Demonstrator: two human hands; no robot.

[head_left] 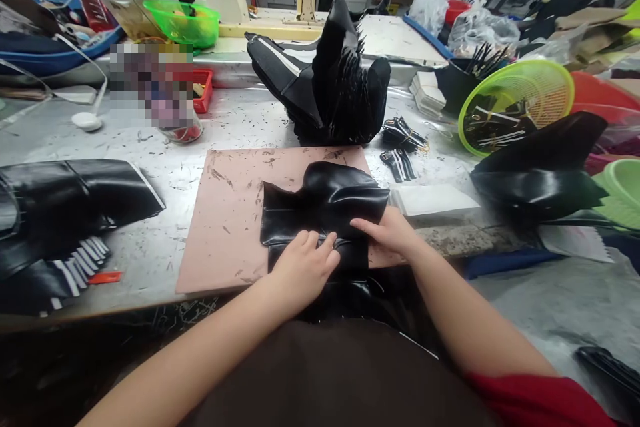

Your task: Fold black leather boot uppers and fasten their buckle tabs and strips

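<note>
One black panel [345, 207] in the right hand [393, 232] and under the left hand [304, 263], over the right part of a pink board [210, 227]. Right hand clamped on the panel's right edge, thumb on top, other fingers out of sight. Left hand laid palm down at the near side, fingertips touching; cannot tell a pinch from a press there. Between the hands, below the panel's near edge, more black material [355, 257]; cannot tell one piece from several.

Straight beyond the grip, at the board's far edge, a tall stack [345, 80] of black pieces. Right of the stack's foot, two bunches of striped tabs [399, 165]. Just beyond and right of the right hand, a white pad [435, 200]; farther right, a glossy black pile [537, 177], near a tilted yellow basket [565, 87] with striped strips inside.

Well left of the grip, another dark pile [100, 190], with an orange strip [107, 277] just beside. Beyond that, a white spoon [87, 121], then a red tray [205, 100] and a green basket [185, 27].
</note>
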